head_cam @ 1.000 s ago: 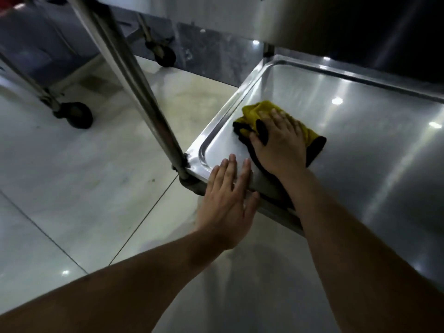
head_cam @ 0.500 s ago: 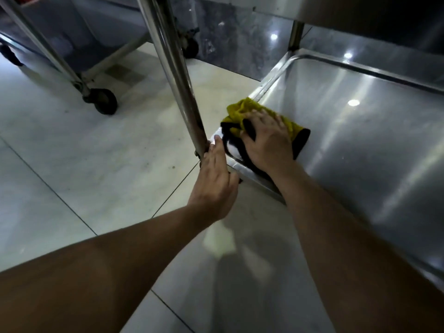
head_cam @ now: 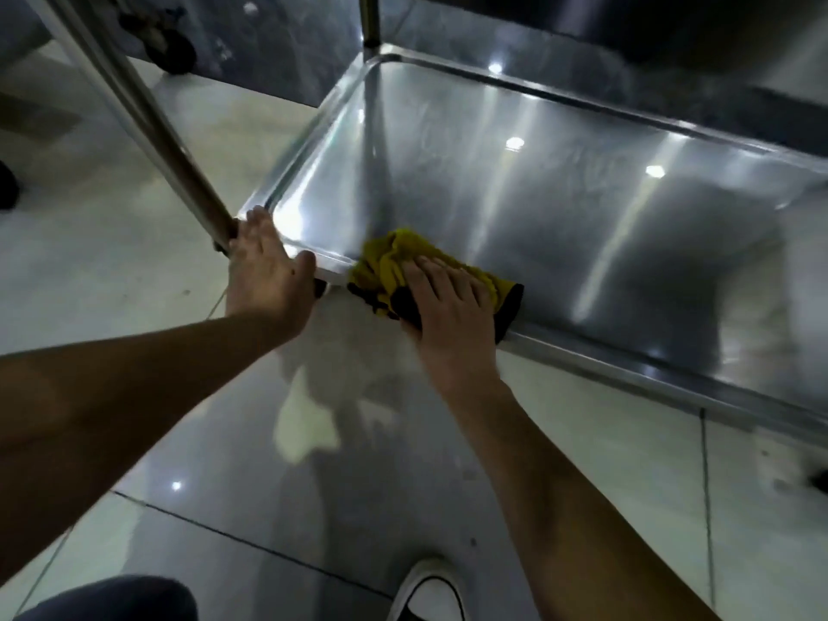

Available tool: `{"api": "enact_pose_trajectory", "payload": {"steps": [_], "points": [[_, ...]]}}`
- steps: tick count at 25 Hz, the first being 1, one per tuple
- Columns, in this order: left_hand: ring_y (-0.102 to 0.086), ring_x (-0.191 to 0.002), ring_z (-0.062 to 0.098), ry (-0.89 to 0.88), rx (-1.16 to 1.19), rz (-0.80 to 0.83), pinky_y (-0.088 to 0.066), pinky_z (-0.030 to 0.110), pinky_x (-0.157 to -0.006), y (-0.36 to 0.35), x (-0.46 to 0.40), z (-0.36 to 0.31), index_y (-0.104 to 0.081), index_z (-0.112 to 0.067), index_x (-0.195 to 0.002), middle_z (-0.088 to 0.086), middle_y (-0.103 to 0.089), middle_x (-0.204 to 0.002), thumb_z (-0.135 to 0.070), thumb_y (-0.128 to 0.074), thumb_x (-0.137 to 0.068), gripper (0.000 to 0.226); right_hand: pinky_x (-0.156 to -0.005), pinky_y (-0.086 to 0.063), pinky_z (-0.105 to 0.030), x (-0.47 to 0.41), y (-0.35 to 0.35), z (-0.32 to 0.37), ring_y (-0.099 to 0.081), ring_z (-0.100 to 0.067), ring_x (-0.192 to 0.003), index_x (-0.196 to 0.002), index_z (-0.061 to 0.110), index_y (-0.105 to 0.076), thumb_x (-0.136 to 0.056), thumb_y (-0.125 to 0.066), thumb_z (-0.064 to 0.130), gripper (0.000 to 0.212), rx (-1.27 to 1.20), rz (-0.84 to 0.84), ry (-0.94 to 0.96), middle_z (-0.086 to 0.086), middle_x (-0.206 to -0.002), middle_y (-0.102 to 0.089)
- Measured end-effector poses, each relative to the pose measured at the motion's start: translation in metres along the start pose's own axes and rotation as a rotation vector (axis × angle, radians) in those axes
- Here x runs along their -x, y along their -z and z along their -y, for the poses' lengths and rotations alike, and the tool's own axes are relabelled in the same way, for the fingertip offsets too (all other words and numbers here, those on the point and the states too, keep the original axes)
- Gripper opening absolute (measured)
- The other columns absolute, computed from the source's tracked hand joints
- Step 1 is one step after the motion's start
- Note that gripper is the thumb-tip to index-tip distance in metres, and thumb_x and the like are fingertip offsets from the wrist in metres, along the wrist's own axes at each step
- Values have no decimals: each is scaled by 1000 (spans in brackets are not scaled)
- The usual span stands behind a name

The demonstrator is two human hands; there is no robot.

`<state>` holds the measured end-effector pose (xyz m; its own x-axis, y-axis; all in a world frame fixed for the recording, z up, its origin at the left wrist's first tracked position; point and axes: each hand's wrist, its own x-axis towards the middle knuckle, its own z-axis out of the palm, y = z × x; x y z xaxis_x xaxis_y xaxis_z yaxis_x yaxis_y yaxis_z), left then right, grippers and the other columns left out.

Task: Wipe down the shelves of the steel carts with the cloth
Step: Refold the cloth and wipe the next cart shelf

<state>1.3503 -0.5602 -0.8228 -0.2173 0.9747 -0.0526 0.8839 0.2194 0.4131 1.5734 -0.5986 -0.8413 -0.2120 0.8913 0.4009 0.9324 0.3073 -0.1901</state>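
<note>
**Bottom shelf, near edge**

Our crumpled yellow-and-black cloth sits on the near rim of the shiny steel cart shelf, right hand pressed flat on it. Left hand grips the corner by the steel post. Most of the shelf probably still needs wiping.

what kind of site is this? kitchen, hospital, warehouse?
Can't pin it down; likely a commercial kitchen or similar service area. Cues: a stainless steel cart shelf with a raised rim, another wheeled cart's caster behind, and a glossy tiled floor. No food or equipment in view.
</note>
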Motion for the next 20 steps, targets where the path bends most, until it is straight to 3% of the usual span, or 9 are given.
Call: {"api": "enact_pose_trajectory", "payload": {"steps": [3, 5, 8, 12, 16, 20], "points": [[-10, -153, 44, -85, -202, -24, -10, 50, -125, -7, 15, -18, -14, 11, -155, 32, -11, -164, -26, -30, -102, 67, -102, -38, -42, 49, 26, -52, -64, -33, -114, -130, 12, -67, -79, -82, 23, 54, 42, -43, -95, -11, -128, -67], [-15, -154, 38, -350, -116, -47, -9, 46, -127, -23, 41, -58, -12, 7, -157, 27, -14, -165, -26, -35, -102, 68, -104, -39, -45, 59, 34, -64, -62, -36, -117, -132, 10, -64, -80, -80, 21, 56, -6, 14, -122, -13, -132, -65], [-21, -154, 31, -732, 56, 63, -13, 42, -127, -61, 86, -144, -19, 3, -157, 20, -20, -165, -34, -22, -101, 68, -109, -38, -47, 62, 43, -73, -58, -36, -124, -137, 9, -61, -88, -72, 21, 51, -141, 68, -145, -11, -138, -62], [-18, -156, 28, -766, 160, 108, -14, 42, -127, -97, 121, -195, -17, 1, -158, 18, -17, -167, -40, -17, -101, 71, -114, -35, -44, 97, 63, -119, -55, -31, -129, -139, 11, -60, -95, -61, 27, 47, -132, -11, -207, -8, -142, -59], [-25, -153, 33, -845, -29, 75, -17, 46, -126, -119, 128, -185, -25, 4, -156, 21, -27, -163, -40, -20, -101, 70, -118, -25, -38, 134, 89, -166, -49, -31, -130, -142, 14, -57, -89, -71, 24, 56, -66, 14, -265, -9, -144, -56], [-23, -154, 31, -921, -162, 26, -16, 46, -126, -126, 129, -179, -26, 0, -157, 18, -30, -163, -37, -26, -101, 67, -117, -31, -51, 180, 122, -226, -49, -38, -133, -142, 10, -55, -89, -73, 19, 57, -27, 0, -374, -14, -144, -54]]}}
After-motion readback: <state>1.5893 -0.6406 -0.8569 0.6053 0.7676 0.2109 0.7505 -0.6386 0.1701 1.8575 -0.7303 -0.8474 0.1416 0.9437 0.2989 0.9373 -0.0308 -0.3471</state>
